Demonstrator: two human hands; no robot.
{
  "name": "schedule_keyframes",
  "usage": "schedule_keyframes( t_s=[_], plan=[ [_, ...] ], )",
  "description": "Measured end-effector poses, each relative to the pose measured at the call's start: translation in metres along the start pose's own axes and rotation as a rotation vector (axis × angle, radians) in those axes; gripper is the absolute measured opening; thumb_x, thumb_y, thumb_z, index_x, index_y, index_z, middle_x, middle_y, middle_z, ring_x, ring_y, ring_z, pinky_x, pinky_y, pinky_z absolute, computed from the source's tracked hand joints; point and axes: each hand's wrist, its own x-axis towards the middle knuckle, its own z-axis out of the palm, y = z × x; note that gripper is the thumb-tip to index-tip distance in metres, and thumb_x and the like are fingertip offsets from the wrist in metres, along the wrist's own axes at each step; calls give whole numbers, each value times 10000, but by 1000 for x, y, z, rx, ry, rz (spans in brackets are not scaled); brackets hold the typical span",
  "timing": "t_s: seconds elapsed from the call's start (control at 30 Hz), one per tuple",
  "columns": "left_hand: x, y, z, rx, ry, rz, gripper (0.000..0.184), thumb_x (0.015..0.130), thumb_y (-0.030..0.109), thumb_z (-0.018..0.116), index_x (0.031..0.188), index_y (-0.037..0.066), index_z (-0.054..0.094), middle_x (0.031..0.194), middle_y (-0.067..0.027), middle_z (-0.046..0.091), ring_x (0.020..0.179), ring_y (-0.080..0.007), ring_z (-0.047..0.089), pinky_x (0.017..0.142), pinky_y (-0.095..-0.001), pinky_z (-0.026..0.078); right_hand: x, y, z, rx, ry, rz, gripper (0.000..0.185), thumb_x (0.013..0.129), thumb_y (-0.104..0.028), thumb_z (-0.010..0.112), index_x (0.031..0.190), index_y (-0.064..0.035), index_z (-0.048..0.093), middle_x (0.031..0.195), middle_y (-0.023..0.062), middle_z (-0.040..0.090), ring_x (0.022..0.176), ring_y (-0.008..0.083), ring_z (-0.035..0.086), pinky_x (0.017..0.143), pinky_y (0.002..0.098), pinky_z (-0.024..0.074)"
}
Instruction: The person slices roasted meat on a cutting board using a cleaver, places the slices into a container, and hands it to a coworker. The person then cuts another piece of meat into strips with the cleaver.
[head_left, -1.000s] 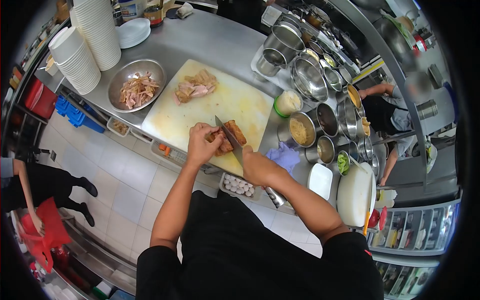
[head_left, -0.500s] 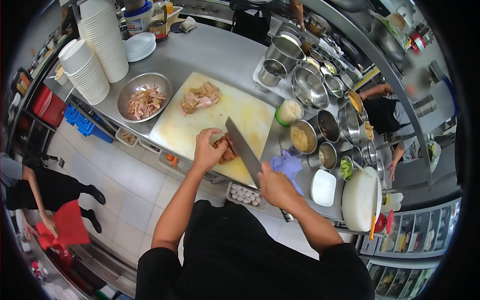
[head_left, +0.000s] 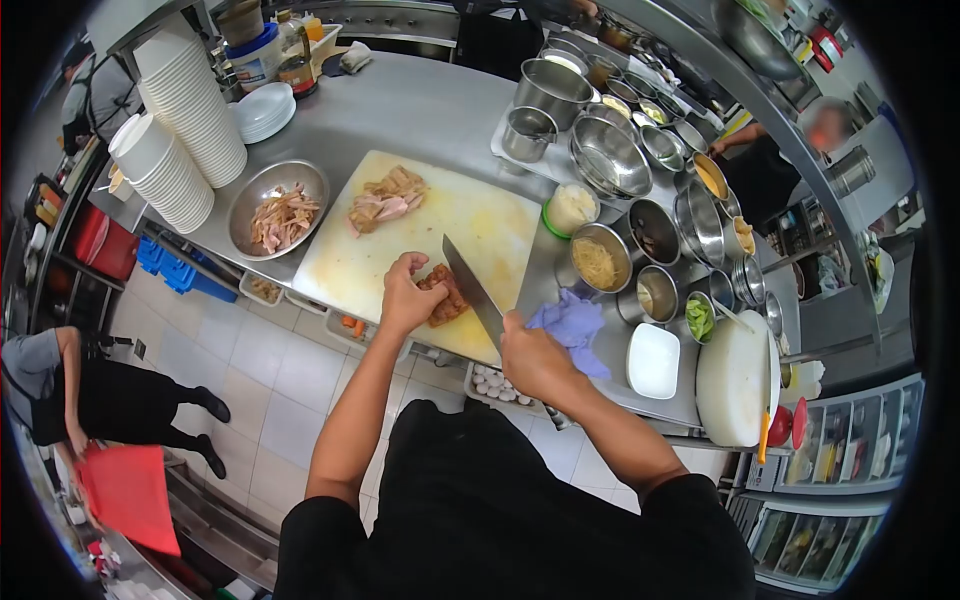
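Observation:
On the white cutting board lies a browned piece of cooked meat, near the board's front edge. My left hand holds it from the left with bent fingers. In my right hand is the handle of a large kitchen knife, its broad blade slanting up and left along the meat's right side. Whether the edge touches the meat I cannot tell. Farther back on the board rest paler chunks of meat. Left of the board, a steel bowl contains meat strips.
Stacked white tubs and plates stand at the back left. To the right are a purple cloth, a white dish and several steel pots. A person with a red sheet stands at left; others work across the counter.
The whole view has shifted slightly. Both hands stay at the meat, with the knife still on its right side. At left, the person's red sheet hangs lower and more spread; another person appears upper left.

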Motion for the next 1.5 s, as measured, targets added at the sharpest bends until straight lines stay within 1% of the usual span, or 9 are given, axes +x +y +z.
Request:
schedule_keyframes(
  t_s=[0.37, 0.43, 0.53, 0.63, 0.73, 0.87, 1.13, 1.33, 1.5],
  plan=[
    [-3, 9, -10, -35, -140, 5, 533, 692, 198, 859, 1158, 19, 673, 1194, -205, 644, 1174, -349, 585, 1008, -422, 490, 20, -20, -9, -56, -113, 61, 291, 870, 16, 491, 1141, 117, 458, 959, 385, 677, 949, 522, 687, 868, 561, 529],
    [-14, 32, -30, 236, -234, 204, 765, 664, 264, 912, 1339, 47, 625, 1337, -215, 559, 1268, -376, 508, 1042, -407, 468, 22, -30, -22, -14, -186, 92, 264, 872, 11, 488, 1108, 126, 468, 962, 403, 667, 952, 525, 686, 869, 559, 531],
    [-21, 47, -47, 369, -387, 187, 961, 650, 258, 939, 1488, 68, 510, 1428, -210, 471, 1321, -390, 446, 1078, -402, 444, 33, -33, -27, -56, -219, 90, 264, 876, 5, 483, 1108, 130, 473, 977, 415, 659, 957, 530, 683, 870, 561, 529],
    [-20, 35, -38, 156, -464, 120, 1025, 651, 186, 937, 1539, 69, 439, 1418, -204, 471, 1294, -395, 462, 1094, -412, 435, 44, -25, -23, -107, -243, 44, 294, 880, -5, 486, 1135, 137, 452, 990, 421, 654, 964, 533, 682, 868, 560, 531],
    [-21, 36, -36, 163, -458, 88, 1043, 665, 157, 935, 1561, 84, 406, 1418, -195, 470, 1305, -390, 463, 1127, -410, 414, 46, -24, -14, -66, -232, 38, 293, 933, -14, 412, 1168, 160, 406, 877, 421, 644, 837, 517, 698, 750, 559, 546],
    [-28, 28, -34, 163, -450, 135, 1043, 656, 162, 941, 1551, 65, 413, 1413, -188, 476, 1301, -392, 464, 1131, -413, 409, 46, -10, 31, -112, -31, 48, 283, 950, -31, 416, 1174, 142, 410, 912, 433, 640, 906, 542, 679, 810, 585, 524],
    [-53, 47, -33, 274, -220, 121, 1261, 626, 157, 961, 1615, 61, 184, 1494, -248, 368, 1373, -435, 382, 1165, -464, 366, -21, 9, -41, 47, 61, 13, 261, 1034, -195, 448, 1175, 25, 452, 954, 378, 658, 933, 572, 624, 848, 635, 465],
    [-67, 29, -9, 169, -139, 53, 1133, 685, 81, 914, 1596, 32, 243, 1444, -249, 392, 1312, -446, 414, 1114, -480, 412, -14, 55, -48, 138, 26, 208, 308, 1027, -262, 496, 1184, 0, 460, 946, 379, 653, 954, 554, 625, 864, 623, 457],
    [-40, 31, 13, 97, -163, 75, 1070, 724, 51, 887, 1592, 43, 262, 1417, -246, 417, 1270, -417, 456, 1043, -454, 471, 4, 79, -26, 68, 9, 104, 259, 1019, -173, 460, 1170, 37, 459, 953, 428, 640, 961, 592, 624, 894, 618, 473]
  ],
)
